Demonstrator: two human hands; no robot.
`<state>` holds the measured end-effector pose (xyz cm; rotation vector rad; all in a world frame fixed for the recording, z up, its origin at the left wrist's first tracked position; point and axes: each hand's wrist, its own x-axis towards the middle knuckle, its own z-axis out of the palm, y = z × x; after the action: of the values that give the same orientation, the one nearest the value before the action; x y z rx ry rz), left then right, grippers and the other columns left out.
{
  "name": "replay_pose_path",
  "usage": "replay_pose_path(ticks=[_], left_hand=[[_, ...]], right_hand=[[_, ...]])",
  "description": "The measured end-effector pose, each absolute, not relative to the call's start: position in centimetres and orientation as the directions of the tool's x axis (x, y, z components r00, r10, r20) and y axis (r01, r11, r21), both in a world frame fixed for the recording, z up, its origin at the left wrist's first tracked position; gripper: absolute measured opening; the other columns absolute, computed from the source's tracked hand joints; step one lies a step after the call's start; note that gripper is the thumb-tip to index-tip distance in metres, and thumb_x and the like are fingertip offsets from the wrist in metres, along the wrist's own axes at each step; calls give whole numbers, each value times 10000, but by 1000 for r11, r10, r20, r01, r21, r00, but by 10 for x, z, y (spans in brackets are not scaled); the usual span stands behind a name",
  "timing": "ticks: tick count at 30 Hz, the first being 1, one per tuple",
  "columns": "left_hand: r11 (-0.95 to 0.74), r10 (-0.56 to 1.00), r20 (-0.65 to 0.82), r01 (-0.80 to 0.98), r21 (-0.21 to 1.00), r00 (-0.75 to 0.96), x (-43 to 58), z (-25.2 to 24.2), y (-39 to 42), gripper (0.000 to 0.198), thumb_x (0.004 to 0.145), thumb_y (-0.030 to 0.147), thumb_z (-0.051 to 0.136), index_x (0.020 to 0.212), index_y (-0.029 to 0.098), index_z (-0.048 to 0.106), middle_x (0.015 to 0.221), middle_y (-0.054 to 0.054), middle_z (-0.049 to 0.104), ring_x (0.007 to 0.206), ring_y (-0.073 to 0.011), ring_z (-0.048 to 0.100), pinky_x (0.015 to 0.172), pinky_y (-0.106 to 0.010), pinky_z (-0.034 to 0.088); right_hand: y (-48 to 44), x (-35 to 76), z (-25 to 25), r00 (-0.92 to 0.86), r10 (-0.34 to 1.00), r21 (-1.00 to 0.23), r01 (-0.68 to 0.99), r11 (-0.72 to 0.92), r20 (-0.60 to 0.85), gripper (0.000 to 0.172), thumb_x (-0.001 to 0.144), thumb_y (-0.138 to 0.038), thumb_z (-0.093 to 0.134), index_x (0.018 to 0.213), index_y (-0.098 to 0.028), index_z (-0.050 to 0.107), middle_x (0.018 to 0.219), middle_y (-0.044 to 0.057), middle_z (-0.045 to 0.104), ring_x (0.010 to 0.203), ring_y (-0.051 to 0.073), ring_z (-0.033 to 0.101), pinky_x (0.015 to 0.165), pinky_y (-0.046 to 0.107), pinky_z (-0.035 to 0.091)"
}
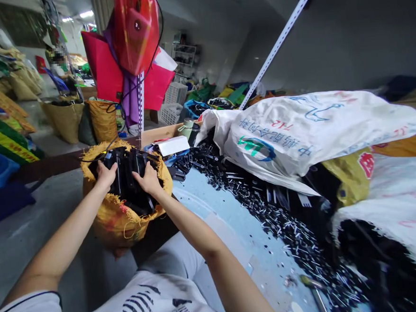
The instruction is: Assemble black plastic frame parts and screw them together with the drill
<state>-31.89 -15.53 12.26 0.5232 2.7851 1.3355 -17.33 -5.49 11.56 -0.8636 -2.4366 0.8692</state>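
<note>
An orange-yellow woven sack (127,228) with a frayed, rolled-down rim stands at my left, filled with black plastic parts (125,173). My left hand (106,176) is at the left side of a bunch of these parts, thumb on top and fingers partly hidden. From the right side my right hand (148,180) grips the same bunch, its thumb against the black pieces. The parts are held between both hands inside the sack's mouth. What exact kind of parts they are, I cannot make out.
A light blue table (203,194) holds a spread of small black pieces (261,209). White printed sacks (281,136) lie on its right side. A hammer-like tool (319,295) is near the front edge. A red bag (137,32) hangs from a perforated post (141,103). Another person sits far left.
</note>
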Motion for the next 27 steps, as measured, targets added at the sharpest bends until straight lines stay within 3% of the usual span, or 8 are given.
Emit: replay_pose_path(ticks=[4, 8, 11, 16, 18, 22, 24, 27], left_hand=[[621, 319, 228, 385, 683, -920, -318, 119, -173, 779, 822, 301, 561, 1456, 33, 196, 1545, -220, 81, 1437, -330, 36, 1172, -451, 125], [578, 447, 399, 599, 555, -801, -294, 123, -189, 699, 805, 348, 554, 1425, 141, 304, 1555, -114, 148, 1442, -308, 29, 1184, -461, 92], [453, 522, 501, 722, 523, -691, -260, 124, -197, 544, 824, 411, 512, 1319, 195, 442, 1465, -56, 370, 1424, -272, 173, 1188, -434, 152], [167, 487, 586, 728, 665, -647, -166, 94, -207, 262, 852, 463, 452, 1038, 321, 572, 1101, -15, 632, 1209, -247, 501, 1115, -480, 328], [13, 674, 526, 721, 693, -518, -123, 77, -199, 223, 784, 511, 516, 931, 363, 596, 951, -9, 661, 1132, -263, 551, 1098, -487, 347], [-93, 856, 389, 638, 764, -341, -61, 68, -123, 264, 787, 421, 585, 1030, 325, 626, 1188, -65, 603, 1250, -278, 461, 1127, -398, 310], [47, 834, 338, 666, 744, -437, -52, 74, -59, 343, 830, 377, 539, 1147, 250, 574, 1286, -106, 529, 1301, -264, 401, 1136, -366, 277], [190, 783, 264, 621, 760, -563, -64, 83, 41, 470, 870, 304, 480, 1277, 70, 447, 1395, -236, 377, 1366, -326, 272, 1139, -479, 184]], right_hand=[[-50, -138, 108, -757, 644, -552, 491, 674, 114, 792, 861, -570, 493, 1456, -95, 274, 1403, 203, 370, 1292, 347, 343, 1056, 484, 283], [-45, -112, 104, -794, 602, -515, 483, 708, 85, 710, 867, -556, 497, 1418, -132, 355, 1360, 181, 408, 1232, 313, 397, 1019, 458, 328], [-39, -102, 105, -831, 549, -525, 431, 734, 85, 678, 832, -548, 566, 1343, -115, 461, 1275, 176, 492, 1183, 284, 440, 1006, 421, 342], [-22, -75, 110, -837, 492, -631, 250, 734, 240, 444, 859, -467, 572, 1162, -146, 616, 1136, 106, 612, 1091, 209, 512, 979, 335, 364], [-13, -54, 107, -778, 557, -696, 226, 681, 292, 388, 868, -442, 562, 1107, -146, 642, 1100, 89, 635, 1052, 192, 530, 979, 327, 365], [5, 7, 88, -613, 756, -846, 259, 467, 229, 338, 871, -393, 549, 1061, -134, 654, 1078, 87, 652, 1007, 172, 561, 950, 301, 406], [9, 47, 75, -529, 827, -866, 306, 395, 190, 343, 885, -392, 505, 1054, -131, 652, 1051, 105, 658, 970, 183, 581, 911, 314, 445], [0, 118, 54, -387, 913, -869, 400, 292, 129, 341, 886, -443, 459, 998, -201, 671, 1009, 113, 669, 930, 227, 611, 881, 369, 484]])
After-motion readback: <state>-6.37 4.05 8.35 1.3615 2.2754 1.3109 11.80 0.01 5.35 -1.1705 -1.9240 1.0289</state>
